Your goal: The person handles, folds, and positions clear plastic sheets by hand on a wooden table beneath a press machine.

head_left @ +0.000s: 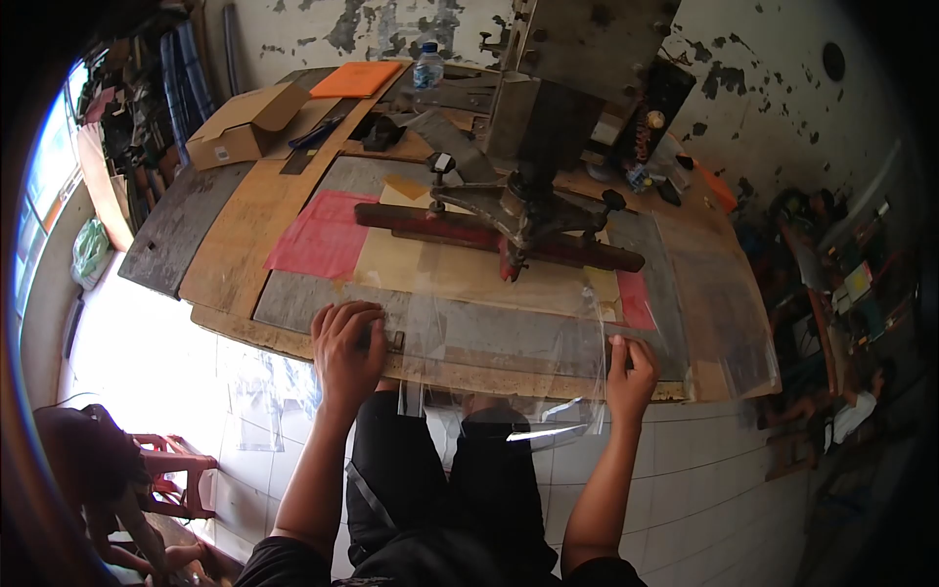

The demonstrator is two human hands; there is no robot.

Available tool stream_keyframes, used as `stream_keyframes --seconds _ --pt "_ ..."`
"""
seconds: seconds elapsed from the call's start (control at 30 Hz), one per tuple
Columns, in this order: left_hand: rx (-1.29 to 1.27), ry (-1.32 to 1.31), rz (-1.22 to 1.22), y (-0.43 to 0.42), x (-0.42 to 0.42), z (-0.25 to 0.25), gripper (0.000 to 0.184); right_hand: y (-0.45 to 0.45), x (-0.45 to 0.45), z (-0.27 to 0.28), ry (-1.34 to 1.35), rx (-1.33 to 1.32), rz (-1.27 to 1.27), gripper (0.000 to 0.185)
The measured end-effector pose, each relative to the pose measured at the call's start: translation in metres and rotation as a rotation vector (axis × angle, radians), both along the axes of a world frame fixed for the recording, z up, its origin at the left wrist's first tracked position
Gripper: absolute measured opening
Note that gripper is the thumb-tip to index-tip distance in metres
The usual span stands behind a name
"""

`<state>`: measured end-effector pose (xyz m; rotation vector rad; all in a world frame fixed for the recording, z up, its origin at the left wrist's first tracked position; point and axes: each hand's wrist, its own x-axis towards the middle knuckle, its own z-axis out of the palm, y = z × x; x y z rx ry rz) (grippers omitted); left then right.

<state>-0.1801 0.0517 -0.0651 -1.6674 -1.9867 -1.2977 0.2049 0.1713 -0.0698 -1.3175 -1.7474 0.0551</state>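
A clear plastic sheet (499, 333) lies across the front edge of the worktable, part of it hanging over my lap. My left hand (349, 350) rests at the sheet's left side on the table edge, fingers curled together; what they hold, if anything, is hidden. At the sheet's right edge my right hand (631, 370) pinches the plastic between thumb and fingers. Beyond the hands stands a metal press with a dark red bar (499, 239), above a pale yellow board (401, 262) with pink pieces (318, 235) at its sides.
An open cardboard box (245, 125), an orange folder (355, 80) and a water bottle (428, 70) stand at the back left. More clear plastic (259, 411) hangs at the lower left. Another person (98, 470) is near a red stool (181, 474). A phone (669, 192) lies at the back right.
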Motion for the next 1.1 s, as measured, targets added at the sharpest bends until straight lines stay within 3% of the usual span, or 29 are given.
stream_keyframes --seconds 0.3,0.37,0.4,0.43,0.5,0.57,0.67,0.87,1.1 --pt "0.023 -0.039 0.024 -0.004 -0.004 -0.005 0.010 -0.002 -0.002 0.002 0.016 0.008 0.056 0.021" --pt "0.040 -0.027 0.002 -0.001 -0.005 -0.005 0.008 -0.007 0.013 0.001 0.360 -0.021 0.202 0.033" --pt "0.043 -0.029 0.005 -0.001 -0.005 -0.004 0.008 -0.019 0.011 0.021 0.343 0.126 0.392 0.047" --pt "0.046 -0.025 0.001 -0.001 -0.005 -0.003 0.008 -0.037 0.007 0.037 0.631 0.110 0.635 0.051" --pt "0.030 -0.023 -0.009 -0.003 -0.004 -0.005 0.008 -0.092 -0.018 0.090 0.933 0.061 1.101 0.056" --pt "0.031 -0.002 0.004 -0.001 -0.004 -0.004 0.008 -0.132 -0.045 0.140 0.953 0.039 1.309 0.057" --pt "0.030 0.015 0.003 0.000 -0.003 -0.006 0.009 -0.162 -0.071 0.181 1.100 0.140 1.907 0.059" --pt "0.020 0.011 0.003 -0.002 -0.004 -0.009 0.010 -0.162 -0.099 0.224 0.863 0.064 2.182 0.058" --pt "0.043 0.036 0.004 0.000 -0.004 -0.012 0.008 -0.160 -0.096 0.221 0.896 0.081 2.130 0.055"
